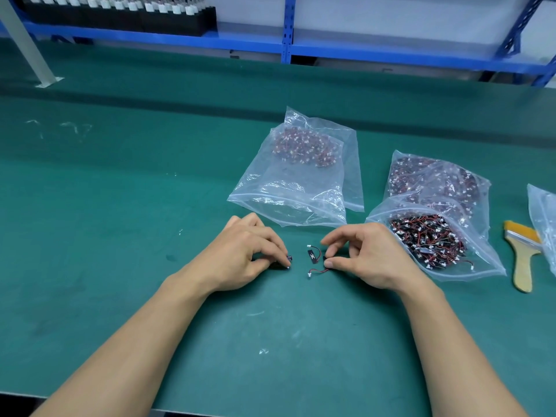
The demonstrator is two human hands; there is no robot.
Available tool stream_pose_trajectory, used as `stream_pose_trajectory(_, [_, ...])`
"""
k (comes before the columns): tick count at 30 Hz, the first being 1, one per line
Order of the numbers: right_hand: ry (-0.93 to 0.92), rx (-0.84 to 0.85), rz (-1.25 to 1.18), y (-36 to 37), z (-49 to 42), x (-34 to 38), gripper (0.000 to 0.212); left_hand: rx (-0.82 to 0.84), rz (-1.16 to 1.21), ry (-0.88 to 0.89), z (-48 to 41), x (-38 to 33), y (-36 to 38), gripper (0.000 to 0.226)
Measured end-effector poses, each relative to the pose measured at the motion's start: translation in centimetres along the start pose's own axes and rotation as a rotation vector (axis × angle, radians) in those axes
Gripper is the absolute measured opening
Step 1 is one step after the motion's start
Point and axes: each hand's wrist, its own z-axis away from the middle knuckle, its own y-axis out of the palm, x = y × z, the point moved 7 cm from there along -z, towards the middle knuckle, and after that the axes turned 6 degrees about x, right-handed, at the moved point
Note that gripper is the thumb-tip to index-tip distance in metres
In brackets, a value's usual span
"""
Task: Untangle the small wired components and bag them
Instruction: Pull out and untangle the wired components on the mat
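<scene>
On the green mat, my left hand [246, 251] pinches a small black wired component [289, 259] with its fingertips. My right hand [358, 254] pinches another black component whose red wire [317, 271] trails to a white plug. A third loose component [313, 254] lies flat between the two hands. Just beyond my hands lies a clear zip bag [294, 188] with its mouth toward me and a cluster of components at its far end. To the right, an open bag [436, 245] spills a tangled heap of red-wired components.
A second filled bag [433, 179] lies behind the tangled heap. A wooden-handled brush [523, 254] rests at the right, beside another clear bag [544, 218] at the frame edge. Blue shelving [288, 40] runs along the back, and a grey post [33, 55] stands far left.
</scene>
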Motion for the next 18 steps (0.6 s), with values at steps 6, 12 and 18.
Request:
stream_pose_trajectory(6, [-0.024,0.019,-0.051,0.4,0.0,0.0,0.029,-0.026,0.015,-0.019,0.2,0.1,-0.1,0.039])
stream_pose_trajectory(12, [-0.023,0.026,-0.061,0.4,0.0,0.1,0.029,-0.166,0.039,-0.012,0.3,0.1,-1.1,0.036])
stream_pose_trajectory(18, [-0.033,0.011,-0.051,0.4,0.0,0.4,0.025,-0.172,0.064,-0.006,0.1,0.3,-1.0,0.026])
